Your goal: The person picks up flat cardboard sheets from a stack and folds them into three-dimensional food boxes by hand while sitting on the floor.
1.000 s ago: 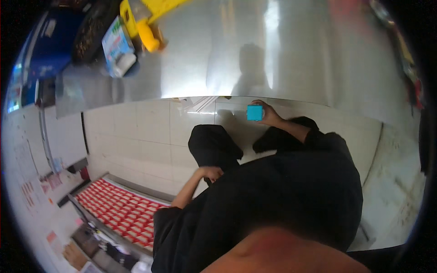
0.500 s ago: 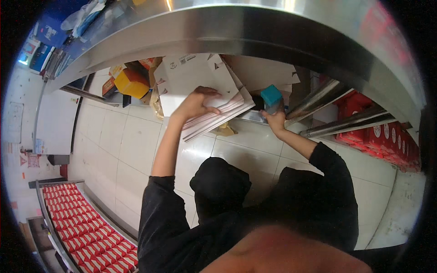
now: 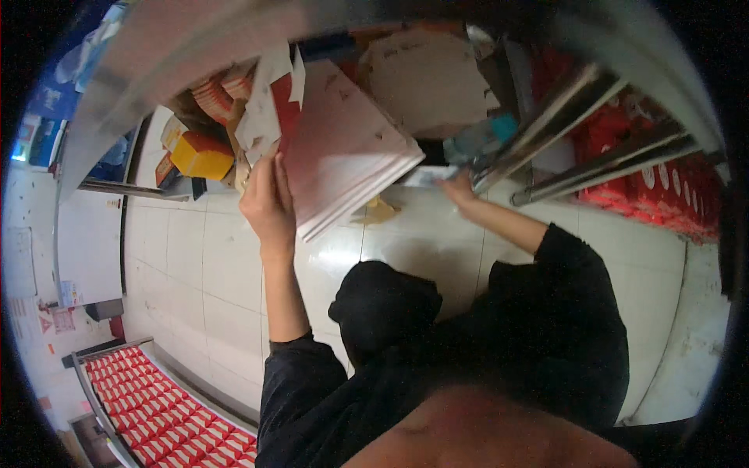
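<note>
Under the metal counter lies a stack of flat white cardboard sheets (image 3: 343, 148), its layered edges toward me. My left hand (image 3: 269, 199) is closed on the stack's left side, pinching a raised cardboard sheet (image 3: 265, 101) that shows white with a red strip beside it. To the right, my right hand (image 3: 459, 187) reaches to the shelf's front edge, smeared by motion. Just beyond it a clear container with a teal top (image 3: 480, 140) lies tilted; whether my fingers touch it, I cannot tell.
A steel counter edge (image 3: 195, 70) arches over the shelf. Two metal bars (image 3: 608, 171) slant at the right, before red crates (image 3: 655, 179). Left of the stack stands a yellow box (image 3: 201, 154). A rack of red-and-white cartons (image 3: 168, 405) sits at lower left.
My left hand has moved from the stack's top to its left side, and a sheet there is lifted. The teal-topped container has left my right hand's upright hold and now lies over.
</note>
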### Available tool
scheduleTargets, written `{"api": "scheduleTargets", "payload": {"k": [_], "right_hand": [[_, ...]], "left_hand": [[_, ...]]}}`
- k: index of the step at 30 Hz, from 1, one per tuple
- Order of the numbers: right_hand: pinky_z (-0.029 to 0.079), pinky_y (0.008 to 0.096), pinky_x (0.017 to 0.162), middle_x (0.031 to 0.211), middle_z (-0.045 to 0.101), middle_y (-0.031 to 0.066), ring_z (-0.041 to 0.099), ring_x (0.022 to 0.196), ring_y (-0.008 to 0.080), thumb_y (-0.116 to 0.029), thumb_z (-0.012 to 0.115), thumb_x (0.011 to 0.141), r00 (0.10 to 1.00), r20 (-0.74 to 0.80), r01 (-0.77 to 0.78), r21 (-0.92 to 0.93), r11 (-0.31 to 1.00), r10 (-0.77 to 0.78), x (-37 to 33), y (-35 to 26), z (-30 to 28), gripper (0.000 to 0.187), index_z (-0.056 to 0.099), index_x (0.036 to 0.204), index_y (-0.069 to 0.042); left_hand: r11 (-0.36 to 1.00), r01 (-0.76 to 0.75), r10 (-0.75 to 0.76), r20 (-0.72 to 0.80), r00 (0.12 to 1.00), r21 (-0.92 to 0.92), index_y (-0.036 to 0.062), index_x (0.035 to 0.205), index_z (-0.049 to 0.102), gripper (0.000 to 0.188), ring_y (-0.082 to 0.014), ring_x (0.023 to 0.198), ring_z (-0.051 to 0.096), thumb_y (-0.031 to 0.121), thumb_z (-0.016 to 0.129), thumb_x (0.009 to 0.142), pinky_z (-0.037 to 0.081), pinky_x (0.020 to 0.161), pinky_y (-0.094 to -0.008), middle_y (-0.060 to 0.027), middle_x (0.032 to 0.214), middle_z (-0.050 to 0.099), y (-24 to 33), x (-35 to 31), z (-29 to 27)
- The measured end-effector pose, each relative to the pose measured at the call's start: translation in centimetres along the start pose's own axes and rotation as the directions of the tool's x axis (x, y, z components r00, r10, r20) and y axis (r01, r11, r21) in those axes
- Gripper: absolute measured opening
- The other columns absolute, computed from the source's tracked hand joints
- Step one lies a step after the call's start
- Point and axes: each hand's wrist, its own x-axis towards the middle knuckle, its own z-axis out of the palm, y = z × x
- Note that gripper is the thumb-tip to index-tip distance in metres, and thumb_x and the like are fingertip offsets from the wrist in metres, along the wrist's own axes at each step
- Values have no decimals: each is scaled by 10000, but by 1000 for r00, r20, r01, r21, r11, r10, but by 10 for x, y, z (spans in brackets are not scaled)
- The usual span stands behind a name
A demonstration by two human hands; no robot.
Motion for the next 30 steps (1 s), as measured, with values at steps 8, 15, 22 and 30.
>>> {"api": "scheduleTargets", "payload": {"k": [8,15,22,30], "right_hand": [[413,368,960,1321,511,176,505,1178,287,-467,710,806,921,-389,210,414,886,-36,69,-18,17,756,438,1319,17],[473,306,638,906,695,43,621,844,132,-234,574,891,822,344,217,547,808,-454,-34,-4,-2,225,717,948,-70],[529,379,726,871,684,167,657,775,308,-54,614,785,812,-511,220,-183,958,-283,15,217,-70,273,648,1052,-9],[341,460,1072,1289,517,273,426,1275,416,-263,820,698,676,-736,318,246,916,-37,155,190,-33,721,500,1279,20]], "left_hand": [[1000,-4,5,198,980,-5,36,1065,673,158,-266,784,690,81,616,925,540,687,-343,-121,937,702,14,-56,31],[996,-85,82,200,976,8,37,1019,689,134,-275,771,688,105,629,920,542,670,-350,-116,905,702,2,-65,44],[973,-230,211,291,933,31,45,1012,704,134,-274,762,692,109,648,909,545,651,-353,-112,909,707,18,-71,61],[980,-167,127,299,946,110,51,1031,707,148,-273,787,699,107,640,911,550,674,-352,-108,947,713,25,-67,71]]}}
